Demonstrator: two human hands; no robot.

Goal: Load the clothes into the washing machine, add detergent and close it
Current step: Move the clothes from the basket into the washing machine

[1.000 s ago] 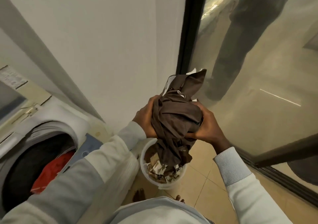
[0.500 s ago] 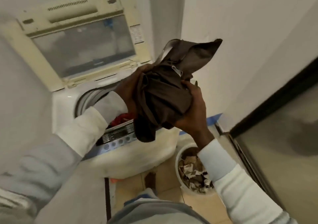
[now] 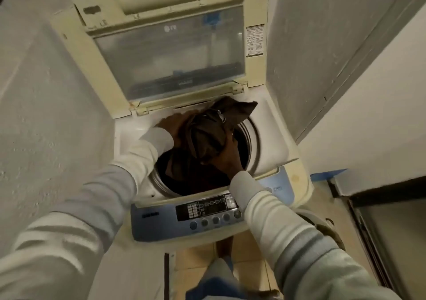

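Note:
A top-loading washing machine (image 3: pixel 272 138) stands in front of me with its lid (image 3: pixel 170 52) raised upright. Both my hands hold a bunched dark brown garment (image 3: pixel 214 129) over the round drum opening (image 3: pixel 161 179). My left hand (image 3: pixel 173 124) grips the bundle's left side. On its lower right side, my right hand (image 3: pixel 228 154) grips from underneath. A loose end of the garment sticks up toward the lid hinge. The drum's inside is dark, with more dark cloth hanging into it.
The blue control panel (image 3: pixel 207 209) with round buttons faces me at the front. Walls close in on both sides. A white laundry basket (image 3: pixel 322 221) is partly hidden behind my right sleeve. A dark-framed glass door (image 3: pixel 378 230) is at the right.
I have turned from the basket to the machine and carried the brown garment, gripped in both hands, down over the drum opening.

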